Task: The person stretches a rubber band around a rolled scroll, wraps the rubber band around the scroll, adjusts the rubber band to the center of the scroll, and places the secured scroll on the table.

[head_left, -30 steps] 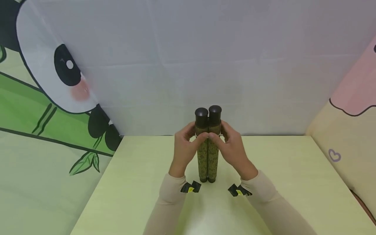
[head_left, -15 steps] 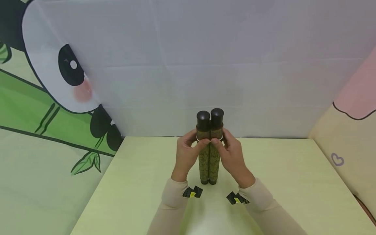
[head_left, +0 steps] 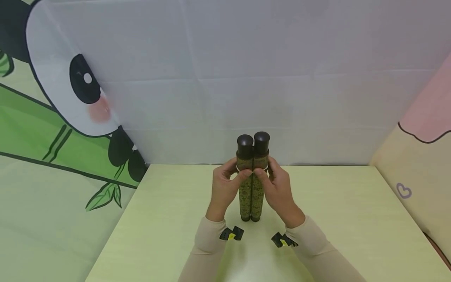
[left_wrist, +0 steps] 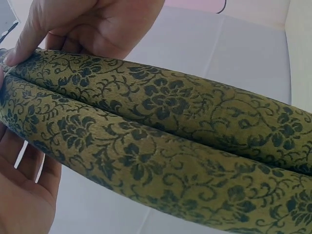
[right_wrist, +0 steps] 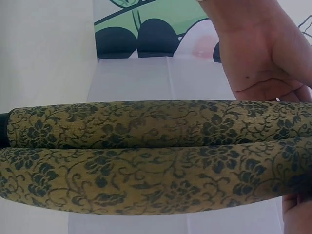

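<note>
A scroll (head_left: 245,199) is wound as two rolls side by side, in olive brocade with dark flowers (left_wrist: 165,102) and black knobs at the ends. It stands nearly upright before me; whether its lower knobs touch the table (head_left: 169,203) I cannot tell. My left hand (head_left: 223,186) grips the left roll below its top knob, and my right hand (head_left: 280,192) grips the right one at the same height. The thumbs lie at the front near the seam, almost meeting; the other fingers go behind, partly hidden. A thin white band (head_left: 238,169) shows beside the thumbs. Brocade (right_wrist: 146,175) fills much of the right wrist view.
A pale grey cloth (head_left: 225,78) hangs behind the table. Printed cloth stands at both sides, with a panda (head_left: 53,78) on the left and a pink shape (head_left: 430,105) on the right. Black tags with yellow marks (head_left: 231,234) sit at both wrists.
The scroll and both hands appear slightly lower in the head view than a second ago, along with a small shift of the whole scene. The grip looks the same.
</note>
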A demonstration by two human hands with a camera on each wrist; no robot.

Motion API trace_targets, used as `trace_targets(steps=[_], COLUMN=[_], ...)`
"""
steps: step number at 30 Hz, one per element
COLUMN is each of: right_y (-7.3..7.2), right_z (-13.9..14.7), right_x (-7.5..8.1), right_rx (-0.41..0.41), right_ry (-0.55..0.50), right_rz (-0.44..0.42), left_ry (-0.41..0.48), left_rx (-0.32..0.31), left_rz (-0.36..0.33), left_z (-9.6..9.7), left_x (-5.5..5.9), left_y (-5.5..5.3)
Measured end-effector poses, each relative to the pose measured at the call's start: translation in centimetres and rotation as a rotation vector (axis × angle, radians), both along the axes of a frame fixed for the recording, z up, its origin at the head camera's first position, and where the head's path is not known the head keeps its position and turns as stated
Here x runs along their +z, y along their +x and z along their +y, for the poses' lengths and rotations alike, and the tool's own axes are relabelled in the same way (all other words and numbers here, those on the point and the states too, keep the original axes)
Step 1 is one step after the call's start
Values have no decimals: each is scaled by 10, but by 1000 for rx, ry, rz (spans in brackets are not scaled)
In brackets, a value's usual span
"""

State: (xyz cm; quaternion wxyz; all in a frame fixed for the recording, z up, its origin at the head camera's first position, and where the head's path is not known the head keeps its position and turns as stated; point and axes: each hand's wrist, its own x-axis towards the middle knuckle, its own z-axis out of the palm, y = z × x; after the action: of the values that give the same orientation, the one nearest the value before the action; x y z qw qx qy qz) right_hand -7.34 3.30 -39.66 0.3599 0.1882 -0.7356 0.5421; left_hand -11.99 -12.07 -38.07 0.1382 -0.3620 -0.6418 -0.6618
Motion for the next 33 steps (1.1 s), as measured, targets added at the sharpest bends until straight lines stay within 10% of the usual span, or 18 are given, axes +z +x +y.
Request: trace_targets(steps=[21,33], right_y=[0,2], right_z=[2,11], right_x=[-8,11], right_rx=[44,153], right_ry=[-42,5], right_rz=[34,-51], left_ry=[-35,-298], left_rx=[-20,-49], left_rz=[-24,35], left_z=[-1,-26], left_x=[-4,24], left_y=[-2,-7])
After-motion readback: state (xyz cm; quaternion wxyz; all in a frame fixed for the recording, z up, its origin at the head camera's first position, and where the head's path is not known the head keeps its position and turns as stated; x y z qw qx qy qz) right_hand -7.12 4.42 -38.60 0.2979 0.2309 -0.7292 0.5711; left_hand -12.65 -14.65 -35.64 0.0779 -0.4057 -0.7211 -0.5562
